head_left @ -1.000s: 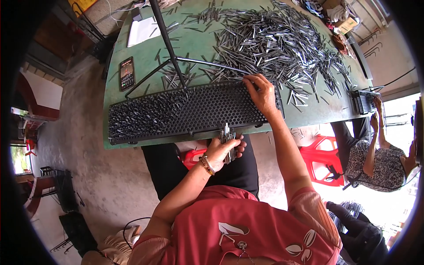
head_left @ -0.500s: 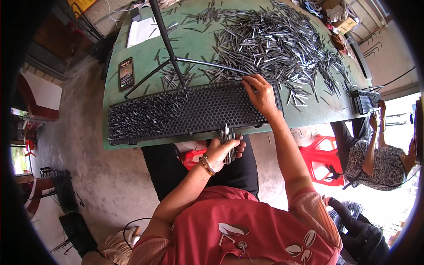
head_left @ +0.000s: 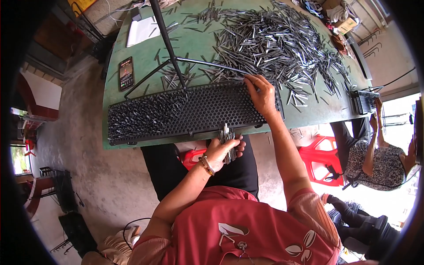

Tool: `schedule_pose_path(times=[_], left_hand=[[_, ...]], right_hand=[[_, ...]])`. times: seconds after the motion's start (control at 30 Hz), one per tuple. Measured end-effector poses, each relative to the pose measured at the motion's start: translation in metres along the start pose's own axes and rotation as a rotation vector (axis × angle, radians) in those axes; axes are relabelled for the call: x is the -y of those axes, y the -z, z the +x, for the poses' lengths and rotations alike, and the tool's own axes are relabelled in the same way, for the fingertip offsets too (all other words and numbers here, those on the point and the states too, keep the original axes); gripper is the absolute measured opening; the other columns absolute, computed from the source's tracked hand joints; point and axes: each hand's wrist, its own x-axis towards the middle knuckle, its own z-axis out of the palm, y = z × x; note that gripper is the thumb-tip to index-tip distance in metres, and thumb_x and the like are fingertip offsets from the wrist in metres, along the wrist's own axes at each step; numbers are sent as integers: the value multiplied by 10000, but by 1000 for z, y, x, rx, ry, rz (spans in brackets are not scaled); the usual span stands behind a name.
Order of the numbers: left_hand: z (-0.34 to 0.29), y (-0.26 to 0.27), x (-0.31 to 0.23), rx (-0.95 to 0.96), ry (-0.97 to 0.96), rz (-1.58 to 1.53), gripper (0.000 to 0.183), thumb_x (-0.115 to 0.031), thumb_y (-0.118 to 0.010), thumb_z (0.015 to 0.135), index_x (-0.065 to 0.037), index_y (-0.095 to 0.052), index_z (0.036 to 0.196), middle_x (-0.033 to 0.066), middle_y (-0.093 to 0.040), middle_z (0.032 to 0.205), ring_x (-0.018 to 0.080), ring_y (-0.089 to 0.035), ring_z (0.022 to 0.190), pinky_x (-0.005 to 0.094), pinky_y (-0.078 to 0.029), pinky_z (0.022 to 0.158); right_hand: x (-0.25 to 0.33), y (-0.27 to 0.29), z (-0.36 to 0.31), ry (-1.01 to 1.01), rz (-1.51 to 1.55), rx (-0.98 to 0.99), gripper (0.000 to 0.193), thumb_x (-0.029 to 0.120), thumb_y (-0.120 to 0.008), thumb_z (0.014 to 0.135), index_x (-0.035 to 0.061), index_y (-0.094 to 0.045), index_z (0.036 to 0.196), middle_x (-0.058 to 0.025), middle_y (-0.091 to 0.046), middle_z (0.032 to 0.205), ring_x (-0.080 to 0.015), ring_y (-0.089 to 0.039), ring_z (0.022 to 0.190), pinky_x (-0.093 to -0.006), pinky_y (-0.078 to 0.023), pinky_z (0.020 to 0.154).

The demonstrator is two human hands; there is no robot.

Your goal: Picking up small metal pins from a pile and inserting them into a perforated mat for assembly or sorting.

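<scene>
In my left hand [head_left: 217,154] is a bundle of thin metal strips [head_left: 228,143], standing upright just below the near edge of a black perforated rack [head_left: 207,110]. My right hand [head_left: 261,95] is over the rack's right part, fingers curled together near its far edge. Whatever those fingertips hold, if anything, is hidden. Many dark strips [head_left: 141,115] stick out of the holes in the rack's left half, while holes show bare through the middle. A black metal stand frame [head_left: 174,62] rises from behind the rack.
A large heap of loose metal strips [head_left: 282,39] covers the green table's far right. At the left lie a phone [head_left: 126,73] and white paper [head_left: 142,32]. A co-worker [head_left: 375,159] handles another black rack [head_left: 365,101] at right, near a red stool [head_left: 319,159].
My right hand has shifted slightly to the right over the rack. My left hand keeps its bundle in place. At lower right, another person in dark clothes has moved.
</scene>
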Motion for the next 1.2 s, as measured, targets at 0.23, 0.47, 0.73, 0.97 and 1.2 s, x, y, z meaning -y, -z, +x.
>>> schedule_pose_path(times=[0.23,0.47,0.73,0.97,1.2], left_hand=[[5,-1,-5,14,-16,-64,171,-77,-567,866,27,-606,997,102,-642,864,177,-638,769,299,-549,695],[5,3,0,58,19,-148,224,-119,-562,881,13,-581,1061,89,-631,916,179,-624,832,350,-544,761],[2,1,-4,89,101,-180,252,-177,-549,904,-34,-571,1110,92,-634,942,195,-628,869,368,-543,765],[-2,-7,-14,36,-78,-112,232,-168,-563,901,-29,-575,1086,107,-644,940,191,-634,839,347,-554,704],[-2,-14,-14,59,-115,-76,212,-147,-538,905,-36,-557,1086,120,-646,977,208,-648,855,359,-562,700]], right_hand=[[0,-3,0,-51,34,-5,139,59,-618,825,0,-653,946,-140,-633,828,-300,-626,704,-334,-489,619],[-3,-5,-4,-9,-46,-17,147,85,-618,831,21,-653,959,-129,-628,821,-311,-621,712,-352,-492,610],[2,-4,-4,16,-119,22,163,124,-625,830,22,-651,954,-129,-624,827,-325,-615,713,-365,-499,610],[51,34,-24,-418,175,337,197,161,-672,834,-23,-666,905,-86,-640,751,-101,-593,714,-255,-468,623],[61,45,-48,-546,494,596,208,165,-669,830,-35,-667,887,-88,-653,762,-115,-607,697,-259,-475,621]])
